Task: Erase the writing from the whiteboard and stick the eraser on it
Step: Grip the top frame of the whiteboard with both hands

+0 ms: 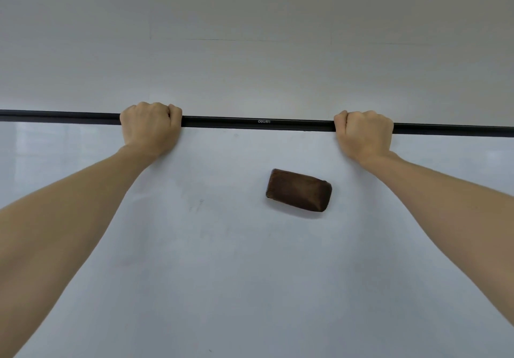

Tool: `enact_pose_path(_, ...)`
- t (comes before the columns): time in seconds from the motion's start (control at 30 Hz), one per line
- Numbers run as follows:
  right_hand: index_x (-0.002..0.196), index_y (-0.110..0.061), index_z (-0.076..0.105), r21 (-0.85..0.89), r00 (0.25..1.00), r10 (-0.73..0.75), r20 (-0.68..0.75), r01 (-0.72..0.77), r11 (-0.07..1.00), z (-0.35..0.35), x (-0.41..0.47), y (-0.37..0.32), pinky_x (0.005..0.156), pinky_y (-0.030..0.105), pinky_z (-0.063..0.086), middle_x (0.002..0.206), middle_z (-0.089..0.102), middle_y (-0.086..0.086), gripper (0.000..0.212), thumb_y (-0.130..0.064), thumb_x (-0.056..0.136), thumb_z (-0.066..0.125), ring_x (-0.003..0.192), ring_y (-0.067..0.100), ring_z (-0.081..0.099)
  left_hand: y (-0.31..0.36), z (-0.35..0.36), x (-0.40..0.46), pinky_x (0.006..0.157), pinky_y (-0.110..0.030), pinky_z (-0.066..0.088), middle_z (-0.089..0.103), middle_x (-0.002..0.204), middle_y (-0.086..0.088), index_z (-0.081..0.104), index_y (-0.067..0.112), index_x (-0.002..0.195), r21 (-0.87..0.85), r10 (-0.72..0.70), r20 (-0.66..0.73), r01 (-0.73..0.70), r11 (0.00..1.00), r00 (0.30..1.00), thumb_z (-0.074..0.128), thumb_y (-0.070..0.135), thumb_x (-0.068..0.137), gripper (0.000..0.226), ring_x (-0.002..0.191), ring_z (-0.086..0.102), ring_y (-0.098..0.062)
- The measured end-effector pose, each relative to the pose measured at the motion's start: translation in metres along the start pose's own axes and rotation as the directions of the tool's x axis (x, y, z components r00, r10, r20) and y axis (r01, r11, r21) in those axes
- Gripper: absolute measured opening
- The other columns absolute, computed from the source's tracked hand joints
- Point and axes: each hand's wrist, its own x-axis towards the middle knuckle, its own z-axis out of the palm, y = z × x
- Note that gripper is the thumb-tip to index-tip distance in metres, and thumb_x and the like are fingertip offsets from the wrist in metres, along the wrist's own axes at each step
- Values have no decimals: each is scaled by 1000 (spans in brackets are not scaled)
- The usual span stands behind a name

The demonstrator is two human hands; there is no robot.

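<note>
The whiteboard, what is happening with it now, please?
A person grips the whiteboard's black top frame with both fists, left hand and right hand. The brown eraser sits on the white surface below, between the arms, with no hand on it. The board looks nearly clean; only faint smudges remain left of the eraser.

A plain pale grey wall (250, 23) fills the upper part of the view. A faint thin horizontal line (239, 40) crosses it near the middle, and the surface is otherwise flat and evenly lit.
</note>
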Motion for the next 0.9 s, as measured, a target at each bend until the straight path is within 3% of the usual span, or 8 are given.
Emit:
enact_pose_path(0.27, 64, 1, 62, 11, 999, -35, 10, 35, 999, 17, 5, 1, 58, 34, 31, 58, 48, 14, 57, -31, 89, 21, 57, 32, 45, -4, 23, 6, 59, -37, 25, 46, 52, -18, 56, -5, 57, 16, -6, -46, 6, 1000, 999, 32, 24, 94, 52, 59, 44, -35)
enact_pose_path(0.63, 65, 1, 63, 25, 998, -55, -17, 55, 998, 71, 15, -2, 58, 35, 31, 62, 58, 21, 52, -27, 96, 32, 57, 32, 46, -14, 70, 18, 59, -36, 25, 45, 51, -19, 55, -6, 56, 26, -28, -55, 30, 999, 998, 32, 24, 93, 53, 56, 42, -34)
enact_pose_path(0.77, 60, -5, 55, 17, 998, -59, -24, 60, 998, 95, 17, -7, 58, 34, 30, 57, 46, 13, 49, -28, 95, 29, 56, 31, 44, -21, 94, 25, 59, -37, 25, 47, 52, -20, 56, -6, 57, 22, -15, -67, 16, 1000, 998, 32, 24, 93, 53, 58, 43, -35)
enact_pose_path(0.9, 57, -7, 47, 14, 999, -38, -14, 38, 999, 119, 21, -11, 58, 34, 30, 57, 46, 13, 46, -25, 97, 33, 57, 32, 46, -27, 121, 33, 59, -37, 26, 50, 54, -21, 55, -4, 56, 8, 12, -72, -11, 1000, 997, 31, 25, 93, 53, 59, 44, -35)
